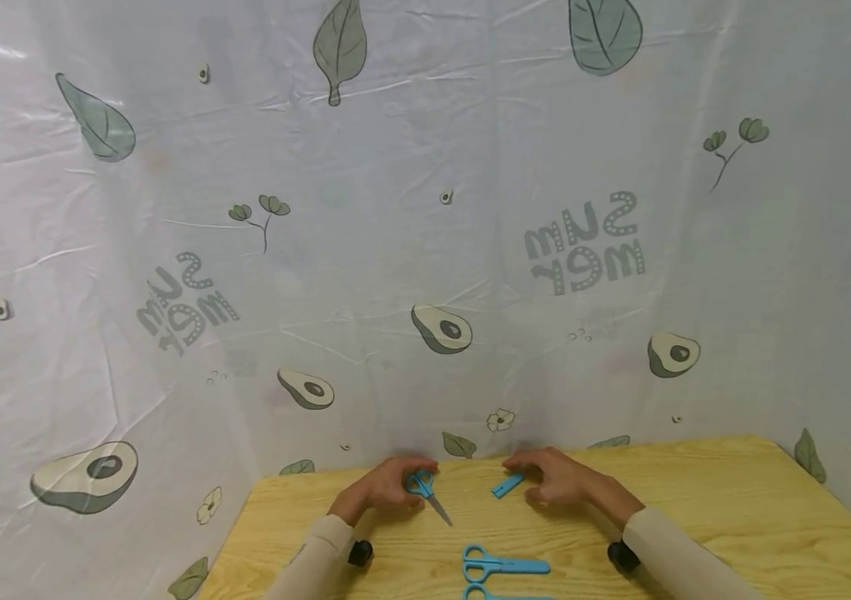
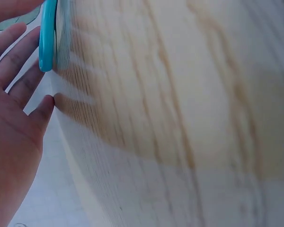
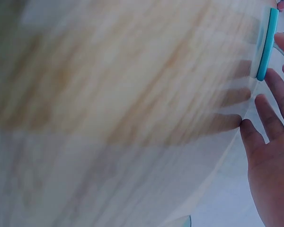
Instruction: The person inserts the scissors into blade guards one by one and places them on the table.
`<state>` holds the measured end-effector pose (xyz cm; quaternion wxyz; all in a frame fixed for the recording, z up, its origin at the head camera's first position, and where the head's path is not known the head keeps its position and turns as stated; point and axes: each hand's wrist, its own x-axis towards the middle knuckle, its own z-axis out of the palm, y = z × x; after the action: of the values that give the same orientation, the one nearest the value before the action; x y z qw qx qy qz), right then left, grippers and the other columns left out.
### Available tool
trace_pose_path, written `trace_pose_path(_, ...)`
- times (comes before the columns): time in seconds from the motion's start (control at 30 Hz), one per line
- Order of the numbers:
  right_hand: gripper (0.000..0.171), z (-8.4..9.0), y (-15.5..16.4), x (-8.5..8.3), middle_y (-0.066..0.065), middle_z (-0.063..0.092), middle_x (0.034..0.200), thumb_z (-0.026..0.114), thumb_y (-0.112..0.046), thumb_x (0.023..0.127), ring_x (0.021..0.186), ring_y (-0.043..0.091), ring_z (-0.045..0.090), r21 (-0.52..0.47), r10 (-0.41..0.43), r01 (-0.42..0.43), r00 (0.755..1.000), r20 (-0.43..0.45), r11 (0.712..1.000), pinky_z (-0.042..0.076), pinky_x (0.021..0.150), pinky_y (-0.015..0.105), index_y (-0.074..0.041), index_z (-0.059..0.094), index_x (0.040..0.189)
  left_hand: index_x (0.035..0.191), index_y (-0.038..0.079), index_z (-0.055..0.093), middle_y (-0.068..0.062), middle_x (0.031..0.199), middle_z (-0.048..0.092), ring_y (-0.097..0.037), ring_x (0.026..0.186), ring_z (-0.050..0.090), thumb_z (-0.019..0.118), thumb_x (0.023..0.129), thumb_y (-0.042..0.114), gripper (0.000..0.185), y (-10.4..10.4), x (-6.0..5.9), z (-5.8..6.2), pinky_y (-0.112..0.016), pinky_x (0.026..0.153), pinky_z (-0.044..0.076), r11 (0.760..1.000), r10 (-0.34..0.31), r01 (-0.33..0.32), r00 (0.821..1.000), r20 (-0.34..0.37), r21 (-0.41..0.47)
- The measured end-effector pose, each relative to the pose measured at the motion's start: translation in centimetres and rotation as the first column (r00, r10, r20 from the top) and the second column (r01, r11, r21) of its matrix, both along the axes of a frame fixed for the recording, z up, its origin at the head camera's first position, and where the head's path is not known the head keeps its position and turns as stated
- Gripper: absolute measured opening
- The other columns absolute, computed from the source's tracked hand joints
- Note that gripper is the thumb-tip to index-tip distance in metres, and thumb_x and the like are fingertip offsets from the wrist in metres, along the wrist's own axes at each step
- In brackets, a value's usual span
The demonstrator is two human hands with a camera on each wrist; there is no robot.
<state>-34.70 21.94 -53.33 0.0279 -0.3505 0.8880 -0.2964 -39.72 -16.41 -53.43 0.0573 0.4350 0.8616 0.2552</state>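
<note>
My left hand (image 1: 393, 483) rests on the wooden table (image 1: 695, 500) near its far edge. Its fingers curl round the handle of small blue scissors (image 1: 425, 490), whose bare metal blade points toward me and to the right. In the left wrist view the blue scissors handle (image 2: 47, 33) sits between thumb and fingers of the left hand (image 2: 14, 118). My right hand (image 1: 545, 477) lies a short way to the right and pinches a small blue blade cap (image 1: 508, 485) at its end. In the right wrist view the blue cap (image 3: 267, 42) stands edge-on by the fingertips of the right hand (image 3: 274, 156).
A second pair of blue scissors (image 1: 503, 567) with its cap on lies nearer me at the table's middle. A third pair (image 1: 500, 593) is cut off by the bottom edge. A white sheet printed with avocados (image 1: 425, 250) hangs behind the table.
</note>
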Motion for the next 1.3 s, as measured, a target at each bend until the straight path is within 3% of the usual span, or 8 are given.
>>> trace_pose_path(0.2, 0.051, 0.33, -0.04, 0.21, 0.011, 0.075, 0.135, 0.079, -0.014, 0.093, 0.129, 0.037, 0.067, 0.018, -0.007, 0.007, 1.000, -0.013, 1.000, 0.058, 0.108, 0.049, -0.001, 0.068, 0.140, 0.144, 0.000, 0.064, -0.014, 0.141, 0.072, -0.035, 0.135, 0.063, 0.085, 0.084, 0.003, 0.064, -0.09, 0.00, 0.10, -0.037, 0.115, 0.053, 1.000, -0.013, 0.012, 1.000, 0.016, 0.024)
trace_pose_path(0.6, 0.045, 0.54, -0.01, 0.07, 0.013, 0.079, 0.122, 0.081, -0.012, 0.094, 0.115, 0.033, 0.073, 0.002, 0.038, -0.038, 0.995, -0.097, 0.999, 0.061, 0.101, 0.050, 0.004, 0.070, 0.134, 0.142, 0.000, 0.067, -0.014, 0.137, 0.074, -0.035, 0.131, 0.065, 0.087, 0.083, 0.001, 0.062, -0.59, 0.17, -0.18, -0.040, 0.115, 0.053, 0.999, -0.011, 0.012, 1.000, -0.022, 0.036)
trace_pose_path(0.77, 0.043, 0.39, 0.08, 0.11, 0.014, 0.079, 0.120, 0.082, -0.017, 0.095, 0.109, 0.032, 0.074, 0.009, 0.047, -0.046, 0.991, -0.122, 0.999, 0.063, 0.094, 0.042, 0.006, 0.072, 0.131, 0.145, 0.003, 0.066, -0.010, 0.136, 0.075, -0.032, 0.132, 0.066, 0.087, 0.085, 0.003, 0.063, -0.56, 0.50, -0.30, -0.039, 0.116, 0.052, 0.999, 0.030, -0.031, 0.999, 0.021, 0.021)
trace_pose_path(0.97, 0.027, 0.40, -0.16, 0.12, 0.011, 0.075, 0.105, 0.082, -0.020, 0.097, 0.094, 0.023, 0.066, 0.065, 0.056, -0.044, 0.981, -0.185, 0.997, 0.055, 0.081, 0.031, -0.003, 0.081, 0.116, 0.145, 0.004, 0.066, -0.010, 0.133, 0.076, -0.031, 0.130, 0.066, 0.086, 0.084, 0.001, 0.064, -0.45, 0.74, -0.46, -0.036, 0.114, 0.053, 0.998, 0.048, -0.050, 0.998, 0.050, 0.027)
trace_pose_path(1.13, 0.034, 0.63, -0.42, 0.54, 0.011, 0.068, 0.109, 0.081, -0.021, 0.097, 0.098, 0.024, 0.062, 0.095, 0.055, -0.039, 0.983, -0.173, 0.995, 0.055, 0.085, 0.032, -0.001, 0.079, 0.124, 0.147, 0.003, 0.063, -0.011, 0.137, 0.074, -0.034, 0.133, 0.065, 0.085, 0.085, 0.000, 0.066, -0.54, 0.92, -0.61, -0.039, 0.115, 0.053, 0.998, 0.057, -0.060, 0.994, 0.094, 0.034)
trace_pose_path(1.3, 0.034, 0.78, -0.67, 0.64, 0.005, 0.064, 0.109, 0.081, -0.023, 0.098, 0.098, 0.020, 0.059, 0.128, 0.016, 0.004, 0.989, -0.147, 0.992, 0.053, 0.083, 0.030, -0.003, 0.079, 0.126, 0.149, 0.002, 0.061, -0.009, 0.142, 0.072, -0.036, 0.139, 0.061, 0.085, 0.087, 0.003, 0.066, -0.54, 0.83, -0.63, -0.042, 0.120, 0.050, 0.997, 0.066, -0.069, 0.993, 0.093, 0.028)
